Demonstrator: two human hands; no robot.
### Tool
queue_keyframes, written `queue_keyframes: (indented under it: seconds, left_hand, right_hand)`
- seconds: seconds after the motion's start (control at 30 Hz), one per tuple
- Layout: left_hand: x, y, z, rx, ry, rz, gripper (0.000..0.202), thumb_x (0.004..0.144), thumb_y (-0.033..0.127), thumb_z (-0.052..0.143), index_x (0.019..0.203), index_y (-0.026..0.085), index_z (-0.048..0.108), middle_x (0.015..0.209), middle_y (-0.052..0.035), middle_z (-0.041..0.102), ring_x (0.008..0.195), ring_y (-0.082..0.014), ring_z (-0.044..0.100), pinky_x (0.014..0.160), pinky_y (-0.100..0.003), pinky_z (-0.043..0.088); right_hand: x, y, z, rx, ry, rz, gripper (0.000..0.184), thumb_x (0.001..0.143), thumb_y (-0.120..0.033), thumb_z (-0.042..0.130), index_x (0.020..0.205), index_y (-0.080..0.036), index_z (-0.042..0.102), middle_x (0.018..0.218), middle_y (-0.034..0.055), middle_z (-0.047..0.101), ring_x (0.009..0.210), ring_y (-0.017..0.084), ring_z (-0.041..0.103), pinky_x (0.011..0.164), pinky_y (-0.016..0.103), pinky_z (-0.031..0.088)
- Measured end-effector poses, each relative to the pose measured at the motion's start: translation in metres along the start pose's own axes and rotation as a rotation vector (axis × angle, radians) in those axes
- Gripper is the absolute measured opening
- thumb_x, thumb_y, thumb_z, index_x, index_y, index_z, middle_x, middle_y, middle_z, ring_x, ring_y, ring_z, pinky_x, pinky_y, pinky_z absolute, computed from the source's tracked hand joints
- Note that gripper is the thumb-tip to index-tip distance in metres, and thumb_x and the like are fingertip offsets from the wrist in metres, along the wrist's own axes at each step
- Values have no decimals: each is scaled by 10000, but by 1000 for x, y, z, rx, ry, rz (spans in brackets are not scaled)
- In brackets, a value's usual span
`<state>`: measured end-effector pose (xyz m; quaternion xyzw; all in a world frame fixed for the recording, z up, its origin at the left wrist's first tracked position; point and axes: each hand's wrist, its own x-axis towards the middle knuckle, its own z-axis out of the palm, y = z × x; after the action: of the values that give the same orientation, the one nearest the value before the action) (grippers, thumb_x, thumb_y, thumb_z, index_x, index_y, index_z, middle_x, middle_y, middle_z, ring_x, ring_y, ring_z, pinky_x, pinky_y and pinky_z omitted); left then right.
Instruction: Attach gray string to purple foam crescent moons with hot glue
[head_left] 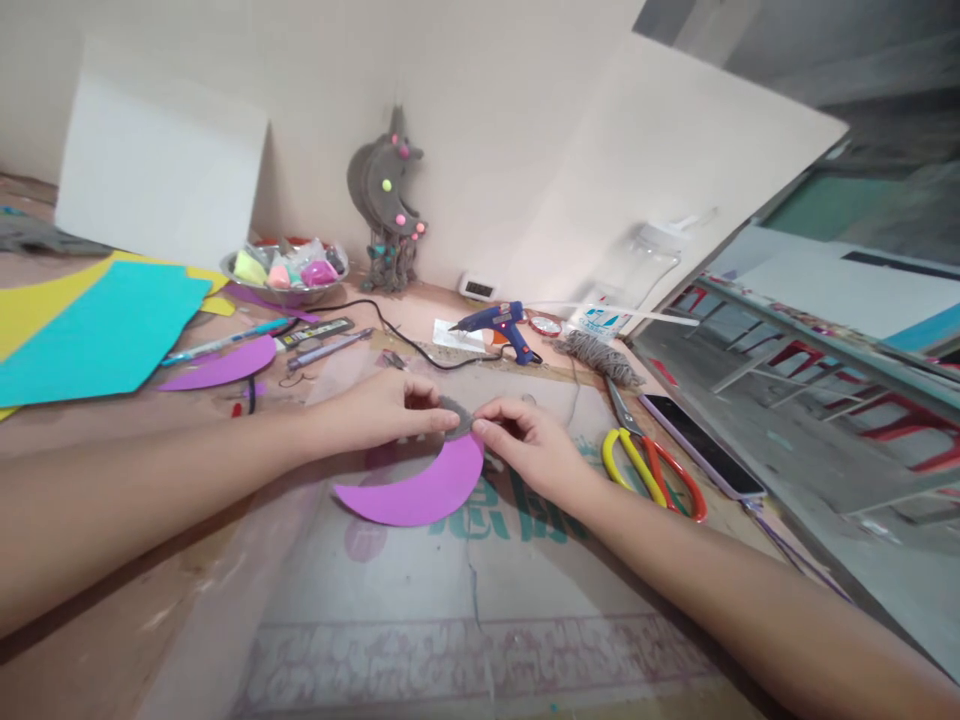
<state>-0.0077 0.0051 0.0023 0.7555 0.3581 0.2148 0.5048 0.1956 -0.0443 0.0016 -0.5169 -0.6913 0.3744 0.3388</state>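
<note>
At the left of my head view, a cyan craft sheet (105, 330) overlaps a yellow craft sheet (45, 300), and just beside them lies a loose purple cutout (225, 363). A metal bowl (262, 292) of wrapped, brightly coloured lumps stands behind it.

Further right, I have the left hand (386, 408) reaching in with its thumb closed against a curled finger, pinching the grey end of the purple crescent (424, 490). I judge the step in hand to be winding grey yarn (456, 416) onto this shape. The crescent is held over the middle of the worktop (375, 600), between my two hands: a smooth, flat, bright purple curve, its bare tip pointing left, its upper right part covered in grey. Beyond it, a grey moon hanging (386, 190) dotted with small coloured balls is up against the wall.

On the other side, the right hand (532, 440) pinches with thumb and forefinger where grey meets purple; I cannot tell whether it grips a strand or the edge itself. As I read it, another turn calls for a steady left grip and a taut strand laid close against the last one.

Farther right sit a blue glue gun (501, 320), a yarn bundle (602, 358), scissors (636, 430) and a phone (705, 447).
</note>
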Motion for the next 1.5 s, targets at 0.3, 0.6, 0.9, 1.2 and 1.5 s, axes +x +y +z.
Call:
queue_keyframes:
  seconds: [0.3, 0.6, 0.9, 1.2, 1.5]
  left_hand:
    - [4, -8, 3, -162, -39, 0, 234, 838, 403, 531, 798, 173, 521, 603, 43, 506, 462, -66, 396, 417, -183, 274]
    - [5, -7, 7, -374, 29, 2, 368, 901, 476, 404, 691, 174, 423, 543, 50, 442, 452, -65, 349, 460, -201, 287]
    - [6, -11, 4, -289, 25, -23, 275, 824, 442, 562, 807, 177, 489, 559, 58, 453, 450, -60, 366, 415, -166, 255]
    - [5, -8, 0, -178, 6, 63, 415, 877, 510, 441, 789, 134, 593, 697, -18, 583, 529, -66, 442, 442, -173, 324]
    - [3, -11, 2, -131, 4, 42, 276, 806, 435, 588, 869, 167, 615, 670, 4, 595, 525, -78, 490, 438, -173, 349]
  right_hand:
    - [0, 0, -2, 36, 68, -32, 197, 806, -374, 563, 763, -183, 589, 627, -26, 516, 554, 98, 438, 515, 221, 379]
    - [0, 2, -3, 45, 88, -43, 228, 801, -405, 562, 787, -179, 579, 672, -23, 505, 591, 102, 437, 556, 235, 369]
    - [1, 4, -4, 54, 65, -22, 253, 804, -435, 560, 781, -184, 574, 642, -28, 497, 561, 99, 429, 531, 230, 364]
    - [2, 6, -3, 104, 27, -2, 200, 809, -379, 565, 775, -183, 587, 650, -18, 528, 586, 106, 465, 549, 237, 399]
    - [3, 6, -2, 108, -16, 45, 220, 805, -387, 576, 715, -186, 590, 611, -24, 524, 548, 106, 466, 521, 239, 392]
